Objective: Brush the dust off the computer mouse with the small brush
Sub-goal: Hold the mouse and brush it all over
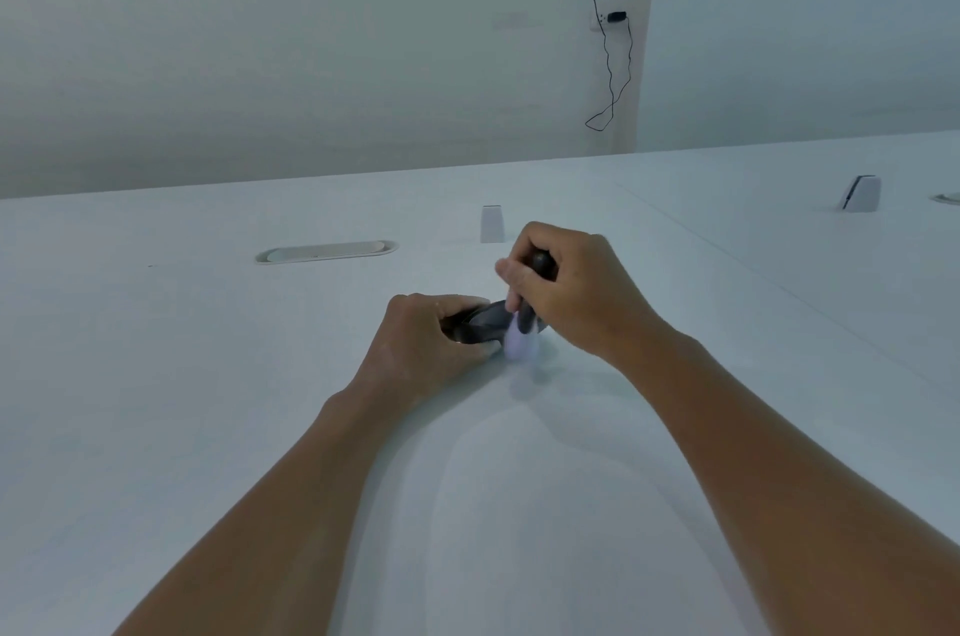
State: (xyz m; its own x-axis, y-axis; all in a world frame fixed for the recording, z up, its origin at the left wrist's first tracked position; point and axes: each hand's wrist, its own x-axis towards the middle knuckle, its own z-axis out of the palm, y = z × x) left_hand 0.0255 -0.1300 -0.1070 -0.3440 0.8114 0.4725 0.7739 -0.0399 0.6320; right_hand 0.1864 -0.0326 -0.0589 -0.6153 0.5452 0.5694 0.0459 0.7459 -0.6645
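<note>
Brushing is the step in hand, I judge: the computer mouse (480,322) lies dark and low on the white surface (208,375), pinned at its near end by my left hand (426,344), whose fingers (460,308) curl over its top and side. My right hand (576,292) is closed in a fist round the dark handle of the small brush (530,302), held nearly upright, its pale bristles blurred against the mouse's right end and the surface beside it. The next move, as I read it, calls for short light strokes along the shell while the left hand holds firm, then shifting that grip to bare the covered part. Beyond, a cable slot (327,251) and 2 small white brackets stand well apart; a black cable (610,63) hangs down the pale wall.
</note>
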